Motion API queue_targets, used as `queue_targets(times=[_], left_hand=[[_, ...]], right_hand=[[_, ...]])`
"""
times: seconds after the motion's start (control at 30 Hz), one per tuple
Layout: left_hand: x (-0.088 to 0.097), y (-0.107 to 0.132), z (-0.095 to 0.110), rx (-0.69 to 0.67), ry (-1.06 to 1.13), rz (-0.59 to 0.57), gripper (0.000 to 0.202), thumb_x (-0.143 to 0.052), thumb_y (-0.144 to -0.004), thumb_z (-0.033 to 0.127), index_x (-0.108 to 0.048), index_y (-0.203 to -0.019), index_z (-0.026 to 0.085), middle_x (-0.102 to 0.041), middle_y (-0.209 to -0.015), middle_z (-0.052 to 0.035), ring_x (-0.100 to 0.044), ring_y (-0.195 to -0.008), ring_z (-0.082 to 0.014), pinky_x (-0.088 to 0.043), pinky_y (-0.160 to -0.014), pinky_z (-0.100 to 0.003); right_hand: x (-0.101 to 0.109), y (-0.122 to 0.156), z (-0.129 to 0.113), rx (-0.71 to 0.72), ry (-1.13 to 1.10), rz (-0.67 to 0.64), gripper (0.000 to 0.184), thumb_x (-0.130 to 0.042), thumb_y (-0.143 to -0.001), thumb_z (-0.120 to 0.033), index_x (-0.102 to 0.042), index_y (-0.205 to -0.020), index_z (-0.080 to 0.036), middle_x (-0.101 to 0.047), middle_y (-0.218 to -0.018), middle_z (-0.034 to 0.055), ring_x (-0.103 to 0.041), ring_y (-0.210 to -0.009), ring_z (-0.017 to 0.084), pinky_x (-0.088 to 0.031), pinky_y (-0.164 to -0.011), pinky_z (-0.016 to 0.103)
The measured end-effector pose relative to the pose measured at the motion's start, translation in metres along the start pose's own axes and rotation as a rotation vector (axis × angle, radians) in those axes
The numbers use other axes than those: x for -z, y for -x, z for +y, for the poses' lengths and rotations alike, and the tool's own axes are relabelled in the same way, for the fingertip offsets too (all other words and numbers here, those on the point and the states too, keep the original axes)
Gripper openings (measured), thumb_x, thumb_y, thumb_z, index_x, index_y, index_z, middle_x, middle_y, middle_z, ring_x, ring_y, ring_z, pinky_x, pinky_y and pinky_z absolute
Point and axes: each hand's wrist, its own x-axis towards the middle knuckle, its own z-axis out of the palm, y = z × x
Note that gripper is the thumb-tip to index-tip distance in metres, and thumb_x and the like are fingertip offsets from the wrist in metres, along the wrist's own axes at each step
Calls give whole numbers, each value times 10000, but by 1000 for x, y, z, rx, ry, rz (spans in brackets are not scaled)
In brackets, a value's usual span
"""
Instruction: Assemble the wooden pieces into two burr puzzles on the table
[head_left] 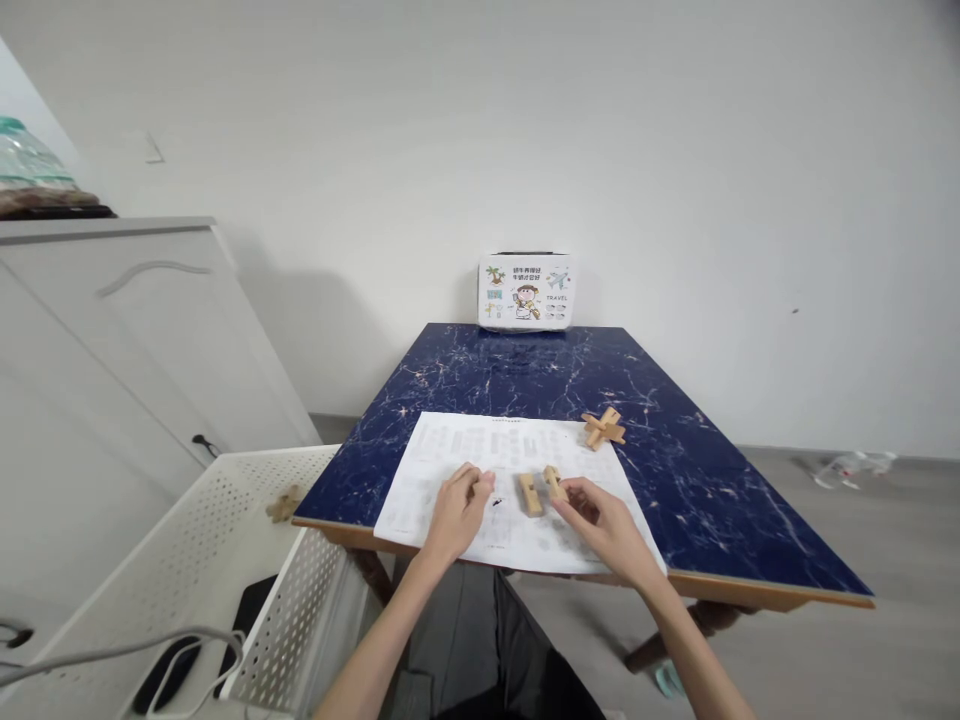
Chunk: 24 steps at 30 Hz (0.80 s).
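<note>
My right hand [596,515] pinches the lower end of a notched wooden puzzle piece [554,482] between thumb and fingers. Just to the left of it, another notched wooden puzzle piece [530,495] lies on a printed paper sheet [420,490]. My left hand [459,508] rests over the left part of the sheet with its fingers curled in. Whatever it may hold is hidden by the fingers. Near the sheet's upper right corner sits an assembled wooden burr puzzle [603,428] of crossed pieces.
The sheet lies on a blue marbled table [675,470] with a wooden edge. At its back, against the wall, stands a white printed case [525,292]. On the left, a white perforated basket [292,610] holds another wooden puzzle [284,504] and cables. A white cabinet [127,380] stands behind.
</note>
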Motion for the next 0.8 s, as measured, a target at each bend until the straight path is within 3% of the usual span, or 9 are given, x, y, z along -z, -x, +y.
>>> queue_targets(times=[0.13, 0.37, 0.57, 0.8], left_hand=[[1, -1, -8, 92, 122, 12, 480, -310, -1052, 569, -492, -792, 209, -464, -686, 21, -466, -641, -158, -371, -641, -299], [5, -4, -22, 142, 223, 28, 473, -441, -1009, 599, -494, -1254, 198, -510, -798, 12, -512, -720, -162, -466, -737, -303], [10, -7, -20, 83, 238, -35, 437, -485, -1000, 553, -537, -1235, 188, -531, -880, -12, -517, -798, -180, -466, -797, -320], [12, -6, -19, 78, 349, -125, 369, -459, -1015, 539, -526, -1163, 209, -557, -970, -26, -432, -689, -127, -408, -642, -264]], right_hand=[[1, 0, -3, 5, 18, 13, 424, -589, -941, -598, -700, -1010, -194, -663, -780, 34, -525, -632, 180, -435, -605, 290], [1, 1, -4, 5, 12, 28, 428, -579, -943, -600, -700, -1030, -199, -676, -799, 40, -539, -641, 186, -453, -613, 292], [2, 1, -5, -13, 18, 20, 420, -580, -943, -588, -686, -1051, -197, -675, -803, 39, -524, -635, 181, -451, -615, 292], [1, 2, -3, 1, 10, 28, 401, -584, -945, -584, -688, -1020, -203, -686, -830, 40, -544, -657, 184, -453, -627, 290]])
